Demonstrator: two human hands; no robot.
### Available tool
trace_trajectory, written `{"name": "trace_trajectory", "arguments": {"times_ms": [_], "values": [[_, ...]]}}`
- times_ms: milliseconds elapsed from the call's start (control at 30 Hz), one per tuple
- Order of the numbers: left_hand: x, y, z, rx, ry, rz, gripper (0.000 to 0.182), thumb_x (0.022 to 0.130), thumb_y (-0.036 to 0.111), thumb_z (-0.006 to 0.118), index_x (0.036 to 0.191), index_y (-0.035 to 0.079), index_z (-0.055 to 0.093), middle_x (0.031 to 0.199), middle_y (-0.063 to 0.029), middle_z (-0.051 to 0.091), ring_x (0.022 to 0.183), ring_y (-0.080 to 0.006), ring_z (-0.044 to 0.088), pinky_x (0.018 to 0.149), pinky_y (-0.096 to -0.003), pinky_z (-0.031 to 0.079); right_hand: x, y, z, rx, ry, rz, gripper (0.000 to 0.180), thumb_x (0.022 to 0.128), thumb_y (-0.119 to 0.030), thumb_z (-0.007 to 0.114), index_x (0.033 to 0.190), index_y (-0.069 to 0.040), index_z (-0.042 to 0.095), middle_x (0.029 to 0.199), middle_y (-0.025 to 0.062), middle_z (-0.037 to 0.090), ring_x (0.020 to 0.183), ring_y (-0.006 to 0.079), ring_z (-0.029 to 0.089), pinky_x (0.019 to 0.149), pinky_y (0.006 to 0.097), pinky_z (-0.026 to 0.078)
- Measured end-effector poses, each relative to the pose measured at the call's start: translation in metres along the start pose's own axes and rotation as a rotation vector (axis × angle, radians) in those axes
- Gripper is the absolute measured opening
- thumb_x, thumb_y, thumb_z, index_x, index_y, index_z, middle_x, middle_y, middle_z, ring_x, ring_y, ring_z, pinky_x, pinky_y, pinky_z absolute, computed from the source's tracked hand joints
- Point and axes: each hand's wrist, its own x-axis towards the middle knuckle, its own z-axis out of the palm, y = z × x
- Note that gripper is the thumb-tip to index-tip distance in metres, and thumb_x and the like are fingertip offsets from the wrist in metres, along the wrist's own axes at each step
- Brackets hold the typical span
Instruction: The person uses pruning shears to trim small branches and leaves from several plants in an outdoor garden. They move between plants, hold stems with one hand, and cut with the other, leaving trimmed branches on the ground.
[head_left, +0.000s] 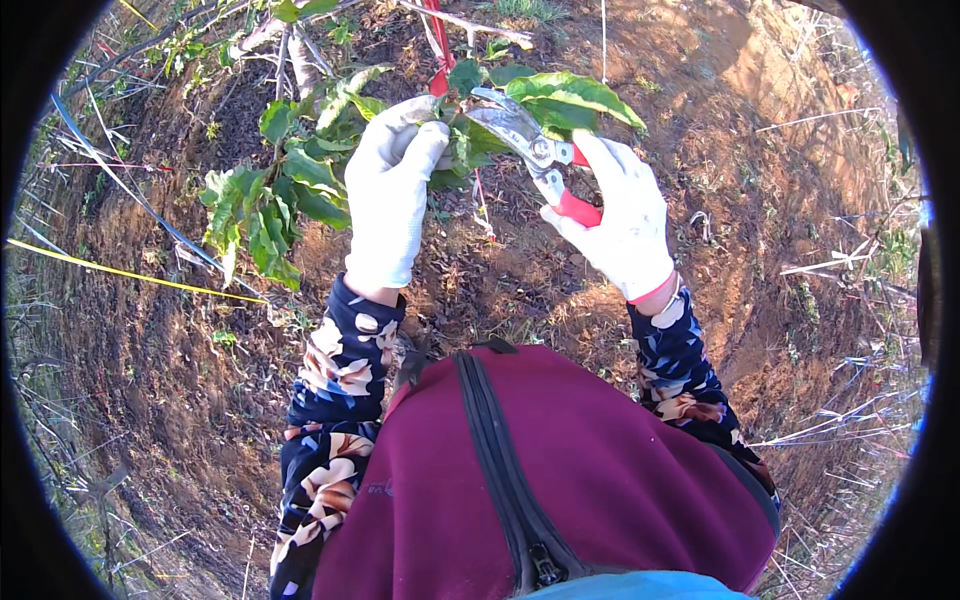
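My right hand (626, 214), in a white work glove, grips a pair of red-handled bypass pruning shears (538, 150). The metal blades point up and left, apart from each other, among leaves beside my other hand's fingertips. My left hand (390, 187), also gloved in white, pinches a leafy shoot (469, 142) between thumb and fingers. The exact spot it holds is partly hidden by the glove. Broad green leaves (574, 97) spread behind the shears. A red ribbon (444, 52) comes down to the shoot just above my left fingertips.
More leaves (262, 217) droop left of my left hand, near a grey branch (304, 64). A blue strap (135, 191) and a yellow strap (142, 274) slant across the left side. Thin white strings (832, 262) cross at right. Below lies brown soil (480, 292) with litter.
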Motion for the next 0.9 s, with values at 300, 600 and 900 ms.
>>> {"name": "trace_trajectory", "arguments": {"times_ms": [300, 600, 900], "values": [[0.000, -0.010, -0.008, -0.190, -0.061, -0.016, 0.035, 0.095, 0.004, 0.060, 0.129, -0.002, 0.054, 0.105, -0.0073, 0.068, 0.088, -0.0108, 0.064, 0.075, -0.0257, 0.055, 0.014, 0.023, -0.001, -0.203, 0.013, -0.130, 0.070, 0.071, -0.037, 0.080, 0.132, -0.014, 0.056, 0.114, 0.0094, 0.060, 0.101, 0.0293, 0.060, 0.087, 0.0417, 0.045], [0.001, -0.006, -0.008, -0.246, -0.030, -0.055, 0.036, 0.095, 0.004, 0.059, 0.130, -0.001, 0.054, 0.101, -0.0046, 0.065, 0.084, -0.0104, 0.063, 0.073, -0.0244, 0.055, 0.028, 0.026, -0.007, -0.245, -0.024, -0.201, 0.067, 0.072, -0.036, 0.079, 0.131, -0.016, 0.056, 0.113, 0.0050, 0.060, 0.099, 0.0253, 0.060, 0.085, 0.0393, 0.046], [0.002, 0.003, -0.013, -0.323, -0.039, -0.099, 0.037, 0.095, 0.007, 0.061, 0.132, 0.001, 0.055, 0.100, -0.0027, 0.064, 0.085, -0.0097, 0.062, 0.070, -0.0247, 0.055, 0.040, 0.035, 0.003, -0.294, 0.051, -0.294, 0.071, 0.068, -0.032, 0.081, 0.133, -0.018, 0.055, 0.111, 0.0036, 0.060, 0.097, 0.0239, 0.060, 0.082, 0.0390, 0.046]]}}
